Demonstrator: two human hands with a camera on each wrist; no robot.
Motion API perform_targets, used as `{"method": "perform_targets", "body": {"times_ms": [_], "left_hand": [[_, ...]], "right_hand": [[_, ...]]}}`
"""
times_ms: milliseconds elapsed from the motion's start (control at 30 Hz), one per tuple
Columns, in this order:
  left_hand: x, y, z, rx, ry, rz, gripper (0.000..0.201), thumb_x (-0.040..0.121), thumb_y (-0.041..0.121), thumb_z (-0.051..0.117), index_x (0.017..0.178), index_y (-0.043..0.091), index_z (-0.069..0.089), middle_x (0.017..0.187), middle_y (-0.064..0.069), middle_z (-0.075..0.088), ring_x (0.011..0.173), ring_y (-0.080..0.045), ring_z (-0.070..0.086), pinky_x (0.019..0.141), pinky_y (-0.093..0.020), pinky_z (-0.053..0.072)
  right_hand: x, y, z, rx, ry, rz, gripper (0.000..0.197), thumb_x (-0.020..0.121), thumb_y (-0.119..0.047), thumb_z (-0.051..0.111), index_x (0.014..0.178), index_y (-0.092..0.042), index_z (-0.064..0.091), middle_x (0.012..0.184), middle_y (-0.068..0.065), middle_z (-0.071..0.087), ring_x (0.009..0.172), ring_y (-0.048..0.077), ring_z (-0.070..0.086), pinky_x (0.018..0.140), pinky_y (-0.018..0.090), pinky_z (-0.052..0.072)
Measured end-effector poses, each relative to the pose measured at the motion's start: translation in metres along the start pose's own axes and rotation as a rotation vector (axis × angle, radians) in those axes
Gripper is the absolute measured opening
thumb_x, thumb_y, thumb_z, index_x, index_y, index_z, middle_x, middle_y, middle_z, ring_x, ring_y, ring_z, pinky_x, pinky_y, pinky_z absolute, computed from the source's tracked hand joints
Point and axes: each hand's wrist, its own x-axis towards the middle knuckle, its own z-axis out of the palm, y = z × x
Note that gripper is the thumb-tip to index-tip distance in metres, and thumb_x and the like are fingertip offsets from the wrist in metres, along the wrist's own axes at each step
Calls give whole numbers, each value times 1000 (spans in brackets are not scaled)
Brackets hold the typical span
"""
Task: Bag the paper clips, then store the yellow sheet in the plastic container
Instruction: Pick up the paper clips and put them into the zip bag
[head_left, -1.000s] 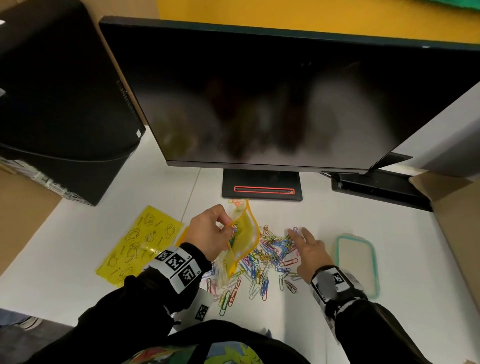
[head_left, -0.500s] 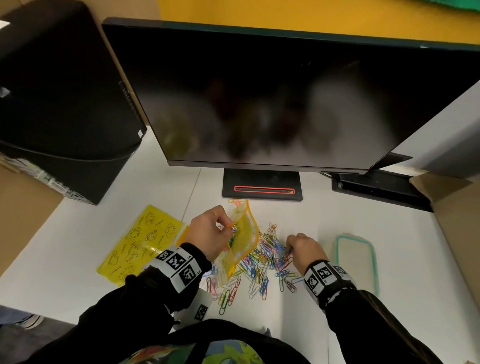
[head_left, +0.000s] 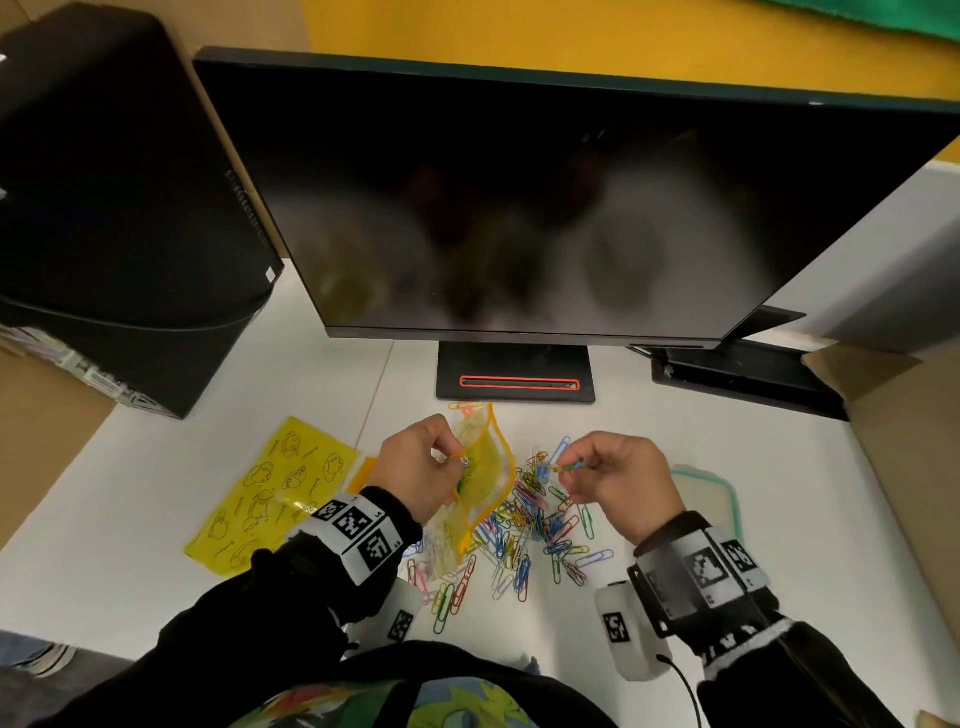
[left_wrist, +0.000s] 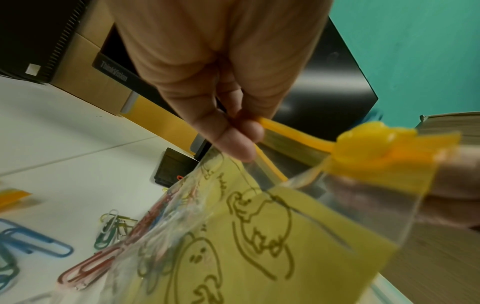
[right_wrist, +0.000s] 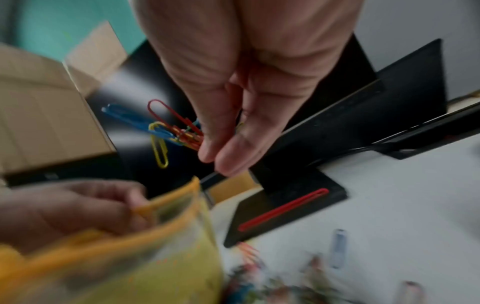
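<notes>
White desk (head_left: 675, 431) below monitor | our left hand (head_left: 415, 467) pinches the bag (head_left: 485, 467) rim open | right hand (head_left: 618, 478) grips a bunch of clips (right_wrist: 171, 127) beside it | we should drop them deep, mouth wide | yellow sheet (head_left: 270, 488) lies left

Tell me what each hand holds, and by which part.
Left hand pinches the bag by its orange zip rim at the mouth. Right hand pinches a small bunch of paper clips by one end.

white desk (head_left: 727, 467) | black monitor (head_left: 519, 208) | yellow wall (head_left: 519, 41) | cardboard boxes (head_left: 909, 441)
</notes>
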Motion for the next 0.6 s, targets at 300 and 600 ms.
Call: {"method": "perform_targets", "body": {"times_ms": [300,600], "left_hand": [[-1,3,-1,-41,-4,32,20,82,7,62,68,18,52,61,3,55,37,-10,57,46,-24,50],[-2,2,-6,-47,20,-4,21,82,6,60,67,19,51,63,0,58,41,-13,60,42,-19,44]], "right_hand": [[5,-25,57,-173,-134,-73,26,71,6,70,70,-20,71,58,-8,54,56,12,54,63,29,55],[18,-20,38,-238,29,-205,44,76,9,58,73,-35,64,73,-13,61,62,15,59,63,13,49]]}}
